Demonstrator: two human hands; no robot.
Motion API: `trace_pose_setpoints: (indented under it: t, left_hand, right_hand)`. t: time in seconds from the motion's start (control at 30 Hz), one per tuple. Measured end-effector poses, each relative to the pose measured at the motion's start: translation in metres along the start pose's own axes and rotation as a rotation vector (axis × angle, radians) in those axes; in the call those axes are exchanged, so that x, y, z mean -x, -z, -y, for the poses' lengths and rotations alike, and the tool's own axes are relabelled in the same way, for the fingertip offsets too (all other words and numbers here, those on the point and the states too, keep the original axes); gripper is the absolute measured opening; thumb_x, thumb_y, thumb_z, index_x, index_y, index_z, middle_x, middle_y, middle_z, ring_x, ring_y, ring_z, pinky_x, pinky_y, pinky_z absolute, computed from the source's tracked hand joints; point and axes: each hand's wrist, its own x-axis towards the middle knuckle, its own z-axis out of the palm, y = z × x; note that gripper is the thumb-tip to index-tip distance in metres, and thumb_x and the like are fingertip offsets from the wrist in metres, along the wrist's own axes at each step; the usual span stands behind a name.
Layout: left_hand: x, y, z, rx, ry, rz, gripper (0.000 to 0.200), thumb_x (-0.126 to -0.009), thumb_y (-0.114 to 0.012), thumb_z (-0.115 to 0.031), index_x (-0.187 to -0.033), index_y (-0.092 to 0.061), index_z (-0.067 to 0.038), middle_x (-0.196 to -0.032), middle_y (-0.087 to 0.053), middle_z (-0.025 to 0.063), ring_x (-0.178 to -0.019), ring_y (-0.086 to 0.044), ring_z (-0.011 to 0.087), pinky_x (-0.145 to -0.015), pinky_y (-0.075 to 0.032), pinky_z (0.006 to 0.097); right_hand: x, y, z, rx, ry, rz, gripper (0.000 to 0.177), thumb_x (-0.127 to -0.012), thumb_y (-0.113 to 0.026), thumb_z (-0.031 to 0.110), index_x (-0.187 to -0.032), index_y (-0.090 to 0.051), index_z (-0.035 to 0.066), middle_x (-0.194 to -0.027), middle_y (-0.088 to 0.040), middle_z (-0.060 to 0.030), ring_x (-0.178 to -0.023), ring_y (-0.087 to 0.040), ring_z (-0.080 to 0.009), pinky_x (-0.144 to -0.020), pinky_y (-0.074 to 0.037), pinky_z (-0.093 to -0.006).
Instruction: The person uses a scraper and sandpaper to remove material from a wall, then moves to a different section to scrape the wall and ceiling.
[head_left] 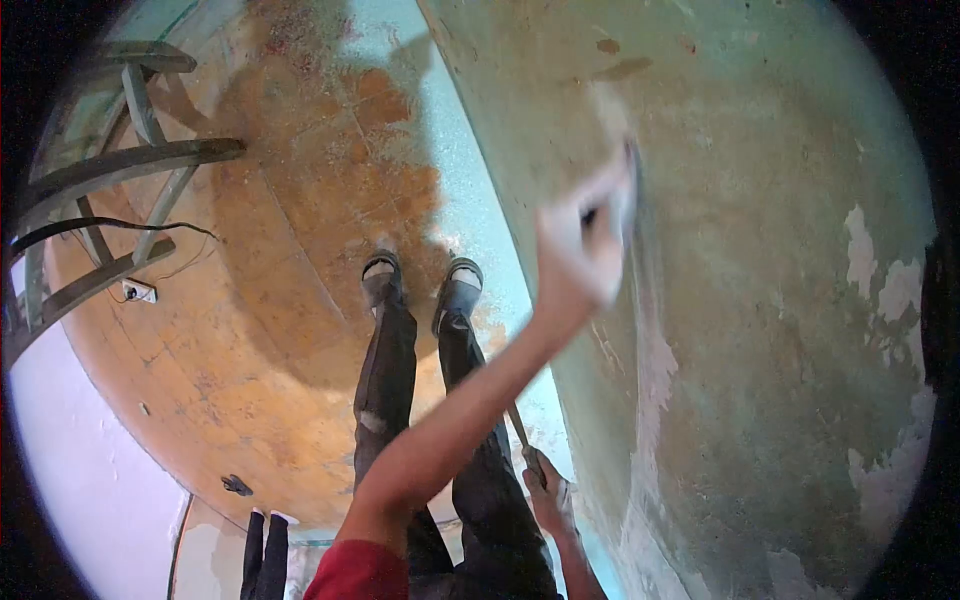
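My left hand (pixel 580 240), at the end of the bare arm with a red sleeve, is up at the greenish wall (pixel 760 250). Motion smears it, but its fingers look closed in a pinch; what they hold, if anything, is too blurred to name. A pale streak (pixel 652 380) runs down the wall below this hand. Lower down, near my thigh, my right hand (pixel 550 497) is wrapped round the dark handle of a thin tool (pixel 519 428). The tool points up and left, apart from the wall, and its working end is partly hidden behind my left forearm.
Worn orange-brown floor (pixel 290 370) lies under my sandalled feet (pixel 380 275). At the left stands a wooden frame with curved bars (pixel 150 155), beside a black cable (pixel 110 224) and a white socket block (pixel 139 290). A small dark object (pixel 236 485) lies on the floor.
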Motion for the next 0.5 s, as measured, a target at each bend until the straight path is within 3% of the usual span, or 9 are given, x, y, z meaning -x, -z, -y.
trace_pose_setpoints:
  t: [0.03,0.07,0.17,0.23,0.27,0.33,0.4,0.47,0.5]
  left_hand:
    - [0.017,-0.005,-0.015,-0.014,0.200,0.030,0.031,-0.095,-0.052,-0.009,-0.120,-0.060,0.008,-0.104,-0.071,0.0184,-0.096,-0.062,0.0111,-0.083,-0.048,0.0259]
    - [0.015,-0.007,-0.021,-0.068,0.068,0.019,0.032,-0.095,-0.053,-0.011,-0.120,-0.060,0.008,-0.101,-0.071,0.0203,-0.094,-0.062,0.0105,-0.082,-0.048,0.0255]
    - [-0.011,0.005,-0.021,-0.080,0.279,0.099,0.032,-0.096,-0.052,-0.010,-0.122,-0.059,0.007,-0.109,-0.067,0.0247,-0.099,-0.061,0.0106,-0.089,-0.045,0.0250]
    - [-0.031,0.008,-0.016,0.064,0.290,0.054,0.032,-0.096,-0.052,-0.010,-0.121,-0.060,0.008,-0.108,-0.059,-0.0064,-0.098,-0.062,0.0111,-0.089,-0.046,0.0261]
    - [-0.021,0.005,-0.016,0.065,0.292,0.052,0.032,-0.096,-0.052,-0.010,-0.121,-0.060,0.008,-0.108,-0.059,-0.0064,-0.098,-0.062,0.0111,-0.089,-0.046,0.0261]
    - [0.008,-0.007,-0.016,0.018,0.076,-0.028,0.029,-0.097,-0.051,-0.008,-0.118,-0.060,0.010,-0.105,-0.071,0.0161,-0.092,-0.063,0.0117,-0.083,-0.048,0.0281]
    - [0.009,-0.008,-0.016,0.011,0.074,-0.011,0.029,-0.096,-0.051,-0.009,-0.116,-0.060,0.011,-0.102,-0.071,0.0192,-0.092,-0.063,0.0129,-0.082,-0.049,0.0285]
    - [-0.015,0.000,-0.004,0.036,0.201,0.010,0.030,-0.096,-0.050,-0.008,-0.118,-0.060,0.010,-0.109,-0.069,0.0201,-0.103,-0.063,0.0158,-0.090,-0.046,0.0279]
    - [-0.033,0.001,-0.019,0.211,0.399,-0.009,0.031,-0.095,-0.050,-0.007,-0.119,-0.061,0.008,-0.116,-0.066,0.0225,-0.111,-0.061,0.0201,-0.094,-0.044,0.0284]
  right_hand:
    - [-0.002,0.001,0.005,-0.020,0.092,-0.030,0.043,-0.096,-0.055,0.025,-0.136,-0.049,0.009,-0.121,-0.062,-0.0225,-0.114,-0.059,-0.0380,-0.094,-0.046,-0.0430]
    - [-0.002,0.001,0.007,-0.044,0.176,-0.060,0.044,-0.096,-0.054,0.025,-0.136,-0.049,0.008,-0.119,-0.063,-0.0231,-0.113,-0.060,-0.0381,-0.093,-0.047,-0.0430]
    - [0.000,0.005,0.005,0.073,0.105,-0.031,0.044,-0.096,-0.053,0.024,-0.137,-0.048,0.007,-0.118,-0.063,-0.0241,-0.112,-0.061,-0.0378,-0.092,-0.047,-0.0434]
    - [-0.003,0.002,0.008,0.007,0.111,0.004,0.045,-0.096,-0.054,0.024,-0.137,-0.048,0.007,-0.118,-0.063,-0.0241,-0.113,-0.060,-0.0389,-0.092,-0.047,-0.0441]
    - [-0.002,0.003,0.011,0.009,0.108,0.005,0.045,-0.096,-0.054,0.024,-0.137,-0.048,0.007,-0.118,-0.063,-0.0241,-0.113,-0.060,-0.0389,-0.092,-0.047,-0.0441]
    - [-0.003,0.003,0.023,0.111,0.099,-0.022,0.045,-0.096,-0.054,0.025,-0.137,-0.048,0.007,-0.118,-0.062,-0.0249,-0.113,-0.059,-0.0399,-0.091,-0.047,-0.0448]
    - [-0.004,-0.001,0.013,0.097,0.136,-0.029,0.045,-0.095,-0.055,0.025,-0.136,-0.048,0.007,-0.118,-0.062,-0.0253,-0.113,-0.059,-0.0400,-0.091,-0.047,-0.0450]
    - [-0.004,0.001,0.006,0.086,0.169,-0.034,0.045,-0.095,-0.055,0.024,-0.136,-0.048,0.007,-0.118,-0.062,-0.0257,-0.112,-0.059,-0.0402,-0.091,-0.047,-0.0453]
    - [-0.004,0.002,0.007,0.079,0.138,-0.028,0.044,-0.095,-0.055,0.024,-0.136,-0.049,0.007,-0.118,-0.062,-0.0254,-0.112,-0.059,-0.0402,-0.091,-0.047,-0.0453]
